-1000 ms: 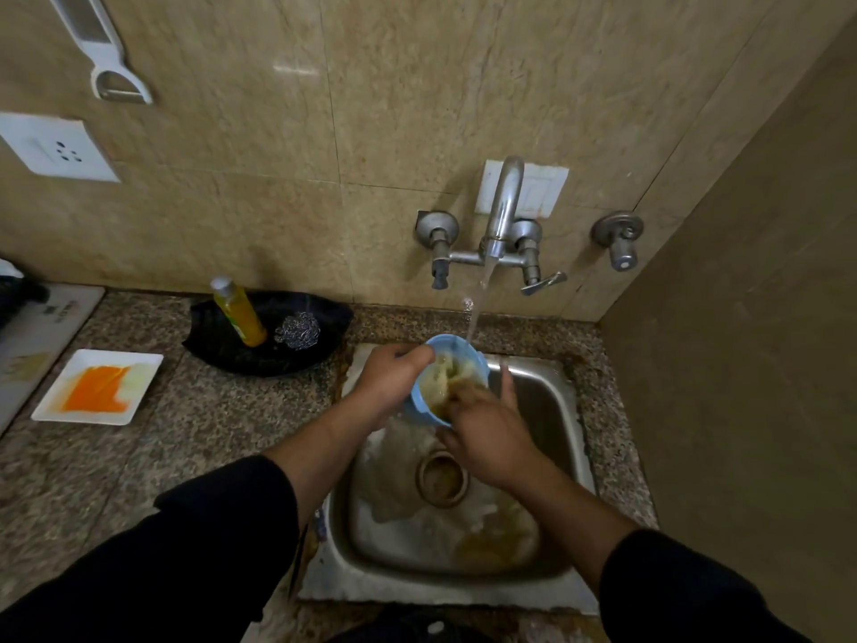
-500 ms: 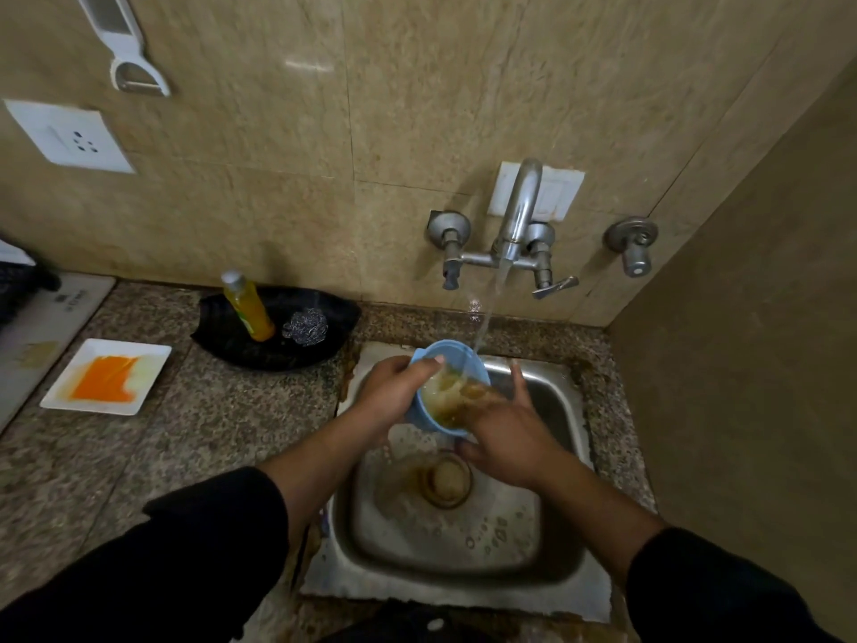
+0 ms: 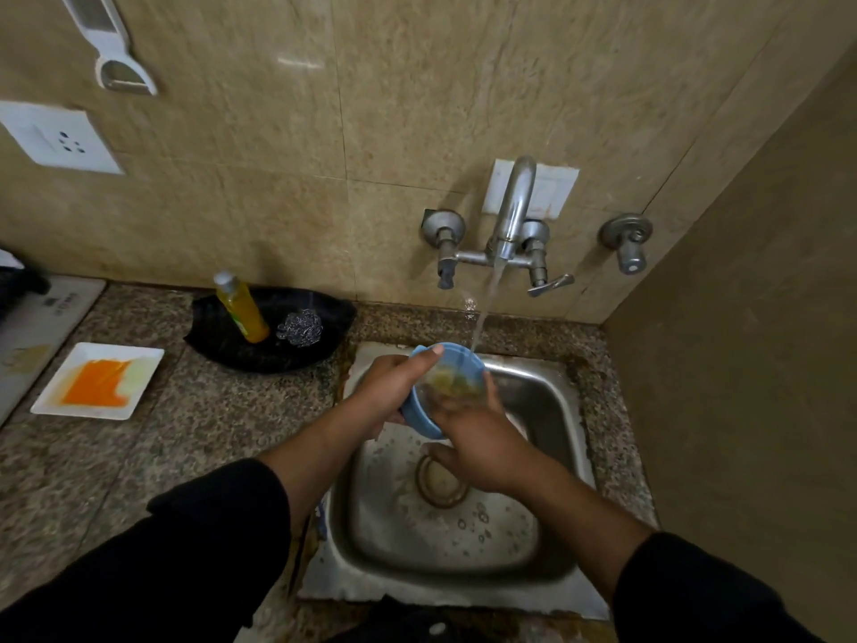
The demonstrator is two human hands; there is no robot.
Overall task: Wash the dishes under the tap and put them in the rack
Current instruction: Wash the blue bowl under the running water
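A speckled granite counter (image 3: 195,424) is seen beneath beige wall tiles, with a steel sink (image 3: 533,563) set into it at the right. At the far left, part of a flat grey appliance (image 3: 32,327) is visible on the counter, and a white socket plate (image 3: 55,139) and a white peeler (image 3: 116,53) are fixed on the wall above it. Next along, a white square plate (image 3: 139,387) smeared with orange residue is laid flat on the counter. Behind it and to the right, a black tray (image 3: 278,359) is placed against the wall; an orange bottle (image 3: 241,308) is stood in it, tilted, with a steel scrubber (image 3: 301,328) just beside. Over the sink, a blue bowl (image 3: 424,420) is held tilted towards the camera by the left hand (image 3: 394,387), which is closed around its rim with the thumb laid across the top edge. Water from the wall tap (image 3: 512,225) is seen running down to the bowl's far rim. The right hand (image 3: 482,443) is pressed against the bowl's near side, its fingers reaching into the soiled interior and loosely curled; nothing separate can be made out in its grip. Below the hands, the drain (image 3: 440,480) is seen in the wet basin.
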